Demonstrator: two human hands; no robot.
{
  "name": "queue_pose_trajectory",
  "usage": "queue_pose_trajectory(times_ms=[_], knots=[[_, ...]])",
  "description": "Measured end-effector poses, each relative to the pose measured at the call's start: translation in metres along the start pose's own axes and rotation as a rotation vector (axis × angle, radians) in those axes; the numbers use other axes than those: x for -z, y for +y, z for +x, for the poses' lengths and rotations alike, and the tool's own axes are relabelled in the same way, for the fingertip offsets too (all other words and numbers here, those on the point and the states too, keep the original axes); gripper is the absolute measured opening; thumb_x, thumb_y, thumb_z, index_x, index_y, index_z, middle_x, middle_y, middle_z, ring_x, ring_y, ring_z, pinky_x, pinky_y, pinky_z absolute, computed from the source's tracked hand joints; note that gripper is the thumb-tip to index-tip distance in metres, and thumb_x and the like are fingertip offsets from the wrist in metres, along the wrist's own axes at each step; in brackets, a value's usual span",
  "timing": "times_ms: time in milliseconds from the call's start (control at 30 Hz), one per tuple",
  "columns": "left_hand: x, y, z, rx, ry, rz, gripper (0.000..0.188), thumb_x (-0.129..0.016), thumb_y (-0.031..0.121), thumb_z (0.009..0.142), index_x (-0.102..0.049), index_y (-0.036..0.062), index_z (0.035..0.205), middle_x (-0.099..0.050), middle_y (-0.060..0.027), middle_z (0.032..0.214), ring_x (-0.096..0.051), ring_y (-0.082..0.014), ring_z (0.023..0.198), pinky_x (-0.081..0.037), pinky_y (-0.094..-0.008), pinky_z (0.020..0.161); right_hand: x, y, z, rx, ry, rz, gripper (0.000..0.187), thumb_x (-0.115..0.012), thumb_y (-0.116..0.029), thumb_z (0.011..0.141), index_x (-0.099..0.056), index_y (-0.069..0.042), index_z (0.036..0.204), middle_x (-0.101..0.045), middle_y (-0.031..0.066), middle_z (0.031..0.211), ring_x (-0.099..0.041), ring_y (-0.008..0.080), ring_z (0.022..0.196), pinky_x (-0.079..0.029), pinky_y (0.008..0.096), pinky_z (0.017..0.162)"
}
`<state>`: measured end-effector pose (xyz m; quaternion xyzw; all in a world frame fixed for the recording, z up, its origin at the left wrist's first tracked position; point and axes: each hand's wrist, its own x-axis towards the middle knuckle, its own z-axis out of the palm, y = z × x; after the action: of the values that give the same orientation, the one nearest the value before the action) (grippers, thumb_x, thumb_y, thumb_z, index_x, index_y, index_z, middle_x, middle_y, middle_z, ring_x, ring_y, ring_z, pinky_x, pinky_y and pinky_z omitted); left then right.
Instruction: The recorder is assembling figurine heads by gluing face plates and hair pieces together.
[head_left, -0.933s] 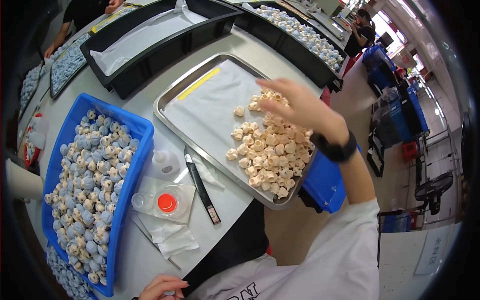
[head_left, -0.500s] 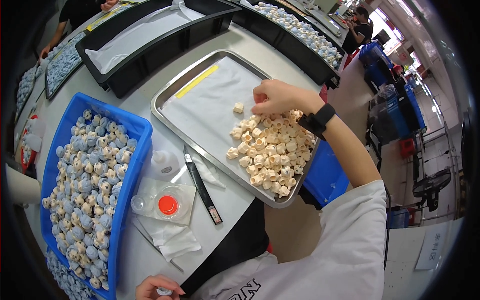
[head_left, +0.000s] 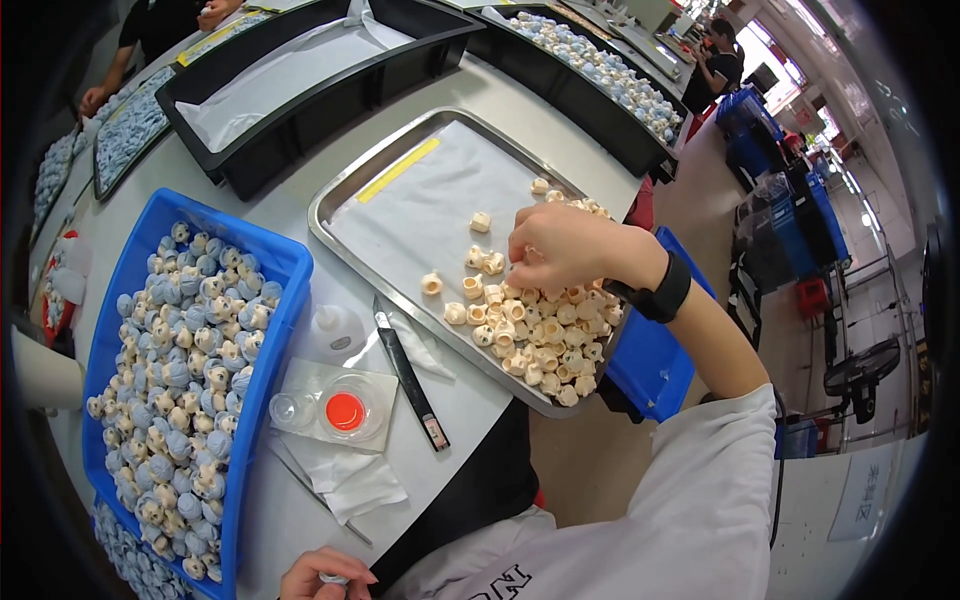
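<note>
My right hand [head_left: 565, 248] reaches over the metal tray [head_left: 335, 222], fingers curled down at the edge of a heap of small cream hollow pieces [head_left: 545, 330]. Whether a piece sits between the fingertips is hidden. A few pieces lie apart on the tray's white liner [head_left: 425, 215], among them one cream piece [head_left: 431, 284] on the left. At the lower edge, my left hand [head_left: 328, 575] is closed around a small blue-grey piece [head_left: 334, 578], mostly covered by the fingers. A blue bin [head_left: 290, 290] full of blue-and-cream figure pieces [head_left: 185, 400] stands to the left.
Between bin and tray lie a black-handled knife [head_left: 410, 378], a white bottle [head_left: 333, 328], a clear dish with red contents [head_left: 345, 410], tissue [head_left: 365, 485] and a thin metal rod [head_left: 315, 490]. Black trays [head_left: 300, 95] stand behind; co-workers are farther off.
My right hand has shifted toward me over the heap. Several cream pieces have spread, one rolling left onto the liner, and others now show behind the hand. My left hand keeps its hold.
</note>
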<state>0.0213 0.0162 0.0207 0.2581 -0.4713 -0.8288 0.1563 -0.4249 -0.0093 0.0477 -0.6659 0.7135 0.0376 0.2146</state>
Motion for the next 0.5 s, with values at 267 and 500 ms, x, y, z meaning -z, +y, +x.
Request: queue_pose_trajectory(times_ms=[267,500], knots=[[-0.011,0.004,-0.002,0.059,0.044,-0.13,0.039,-0.056,0.014,0.086,-0.039,0.0018,0.119,-0.057,-0.0138,0.094,-0.048,-0.01,0.063,-0.039,-0.0194,0.055,-0.007,-0.016,0.054,0.134,0.159,-0.004,0.018,-0.057,-0.019,0.078,-0.06,-0.002,0.083,-0.055,0.016,0.089,-0.057,0.0302,0.082,-0.045,0.0363,0.076],[-0.007,-0.004,-0.007,0.002,0.129,-0.138,0.048,-0.059,0.009,0.084,-0.035,-0.002,0.124,-0.054,-0.0152,0.106,-0.05,-0.0107,0.071,-0.042,-0.0213,0.064,-0.01,-0.048,0.023,0.118,-0.08,-0.065,0.013,-0.057,-0.014,0.075,-0.059,-0.004,0.083,-0.055,0.0142,0.084,-0.057,0.0319,0.079,-0.046,0.0387,0.07]])
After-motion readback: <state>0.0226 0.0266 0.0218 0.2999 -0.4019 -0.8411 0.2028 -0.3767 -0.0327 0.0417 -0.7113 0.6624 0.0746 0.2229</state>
